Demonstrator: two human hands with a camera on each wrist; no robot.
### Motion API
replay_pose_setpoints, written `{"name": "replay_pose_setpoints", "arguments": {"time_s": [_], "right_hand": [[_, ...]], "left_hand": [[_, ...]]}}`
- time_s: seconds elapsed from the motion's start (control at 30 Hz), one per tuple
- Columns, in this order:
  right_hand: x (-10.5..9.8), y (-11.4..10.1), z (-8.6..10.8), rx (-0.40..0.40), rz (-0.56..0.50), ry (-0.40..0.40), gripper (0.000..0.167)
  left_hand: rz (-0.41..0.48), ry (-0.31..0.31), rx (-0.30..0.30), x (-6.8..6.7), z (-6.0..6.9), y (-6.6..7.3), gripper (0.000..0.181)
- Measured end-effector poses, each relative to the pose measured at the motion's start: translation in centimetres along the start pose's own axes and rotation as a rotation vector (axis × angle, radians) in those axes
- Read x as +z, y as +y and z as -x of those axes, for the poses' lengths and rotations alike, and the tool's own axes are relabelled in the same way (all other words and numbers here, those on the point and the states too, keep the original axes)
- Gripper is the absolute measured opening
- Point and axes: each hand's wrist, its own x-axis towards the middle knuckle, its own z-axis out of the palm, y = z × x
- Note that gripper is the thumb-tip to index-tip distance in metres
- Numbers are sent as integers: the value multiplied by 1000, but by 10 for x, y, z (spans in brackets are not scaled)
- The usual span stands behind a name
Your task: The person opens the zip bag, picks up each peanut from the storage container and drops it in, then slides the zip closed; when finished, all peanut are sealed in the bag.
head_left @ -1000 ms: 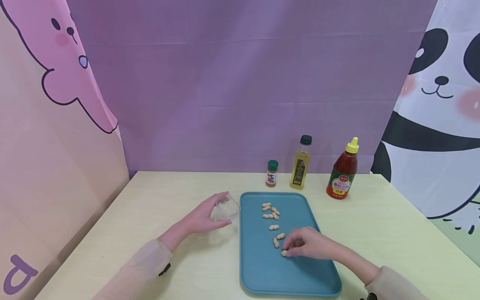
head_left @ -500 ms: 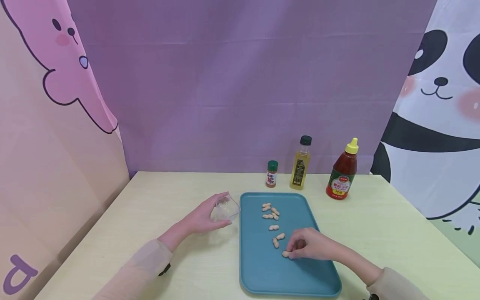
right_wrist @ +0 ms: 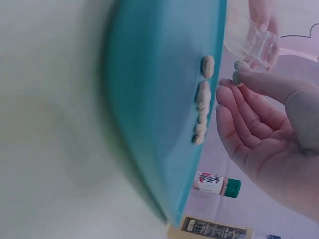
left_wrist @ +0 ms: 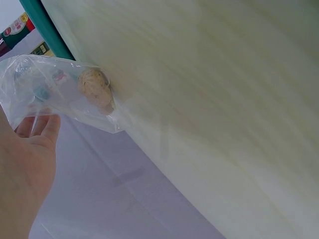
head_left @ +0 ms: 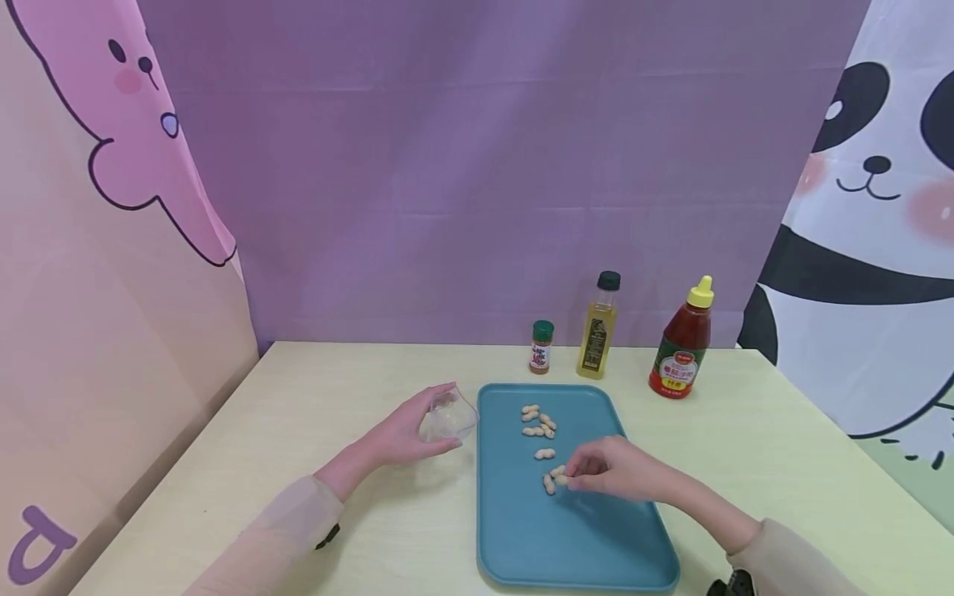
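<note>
In the head view my left hand (head_left: 410, 426) holds a clear plastic bag (head_left: 450, 415) just left of the blue tray (head_left: 566, 550). Through the bag's film, the left wrist view shows a peanut (left_wrist: 94, 89) in its shell. Above the tray, my right hand (head_left: 622, 470) pinches another peanut (head_left: 561, 480) between thumb and fingertips. The right wrist view has this pinched peanut (right_wrist: 237, 74) raised clear of the tray. Several unshelled peanuts (head_left: 545, 454) lie scattered over the tray's far and middle parts; one is partly behind the pinched one.
Behind the tray stand a small green-capped spice jar (head_left: 540, 348), an oil bottle (head_left: 596, 335) and a ketchup bottle (head_left: 680, 352) with a yellow cap. All of these are on a pale wooden table (head_left: 358, 372), with a purple cloth (head_left: 477, 207) hanging behind.
My right hand has lifted off the tray's surface with the peanut pinched in it and moved slightly away from me. The left hand and bag have stayed in place.
</note>
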Motion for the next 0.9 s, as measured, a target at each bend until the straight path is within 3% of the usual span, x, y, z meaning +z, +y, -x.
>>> {"name": "replay_pose_setpoints", "arguments": {"time_s": [0.9], "right_hand": [[3, -45, -66, -85, 29, 204, 22]], "left_hand": [[13, -10, -7, 1, 1, 1, 82]]}}
